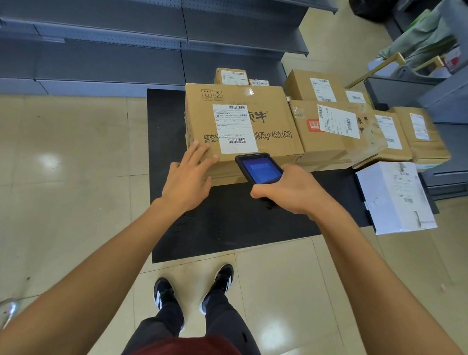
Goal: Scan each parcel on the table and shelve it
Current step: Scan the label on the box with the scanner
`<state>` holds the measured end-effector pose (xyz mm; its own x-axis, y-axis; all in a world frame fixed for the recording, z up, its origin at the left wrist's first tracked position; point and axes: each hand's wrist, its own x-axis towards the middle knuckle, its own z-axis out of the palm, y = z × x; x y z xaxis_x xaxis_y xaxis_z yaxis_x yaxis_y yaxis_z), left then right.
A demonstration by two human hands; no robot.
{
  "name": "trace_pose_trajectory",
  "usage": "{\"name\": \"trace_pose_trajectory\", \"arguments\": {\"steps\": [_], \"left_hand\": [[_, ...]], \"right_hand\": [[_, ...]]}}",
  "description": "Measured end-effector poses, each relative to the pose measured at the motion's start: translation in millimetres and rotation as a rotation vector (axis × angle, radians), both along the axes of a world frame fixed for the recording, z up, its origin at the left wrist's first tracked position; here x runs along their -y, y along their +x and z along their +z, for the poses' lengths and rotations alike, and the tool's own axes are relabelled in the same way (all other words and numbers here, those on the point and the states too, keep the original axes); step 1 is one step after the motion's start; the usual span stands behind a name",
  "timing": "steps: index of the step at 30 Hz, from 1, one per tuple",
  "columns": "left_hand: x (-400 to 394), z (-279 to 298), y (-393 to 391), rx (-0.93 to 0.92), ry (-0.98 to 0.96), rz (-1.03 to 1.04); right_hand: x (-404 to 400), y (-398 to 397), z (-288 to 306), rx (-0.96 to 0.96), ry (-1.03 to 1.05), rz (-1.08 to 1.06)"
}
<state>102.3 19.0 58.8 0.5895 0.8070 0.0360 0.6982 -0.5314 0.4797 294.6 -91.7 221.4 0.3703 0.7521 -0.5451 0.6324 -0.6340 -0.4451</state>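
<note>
A large cardboard parcel (268,116) with a white shipping label (234,128) stands at the near left of the black table (225,215). My left hand (186,177) rests with straight fingers on the parcel's near left corner. My right hand (289,191) grips a black handheld scanner (260,169) with a lit blue screen, held just below the label's lower barcode. Several more cardboard parcels (330,130) lie behind and to the right. A white parcel (394,196) lies at the table's right edge.
Grey metal shelves (104,35) run along the back left, behind the table. More grey shelving (456,151) stands at the right. Tiled floor surrounds the table, and my feet (194,292) are just in front of its near edge.
</note>
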Motion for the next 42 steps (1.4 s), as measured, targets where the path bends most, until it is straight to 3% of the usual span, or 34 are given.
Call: {"name": "trace_pose_trajectory", "arguments": {"steps": [10, 14, 26, 37, 42], "left_hand": [[2.1, 2.6, -7.8, -0.002, 0.020, 0.015], [13.1, -3.3, -32.0, 0.067, -0.008, 0.120], [41.1, -17.4, -98.5, -0.003, -0.214, 0.308], [60.9, -30.9, -138.3, 0.014, -0.322, 0.415], [64.7, -35.1, -144.7, -0.003, -0.335, 0.422]], "right_hand": [[16.7, -12.3, -16.9, 0.012, -0.067, -0.008], [33.2, -35.6, -53.9, -0.021, -0.086, -0.018], [35.6, -132.6, -205.5, 0.073, 0.022, -0.012], [7.4, -189.7, -266.0, 0.041, 0.074, -0.156], [5.7, -197.9, -277.3, 0.131, 0.122, -0.158]]}}
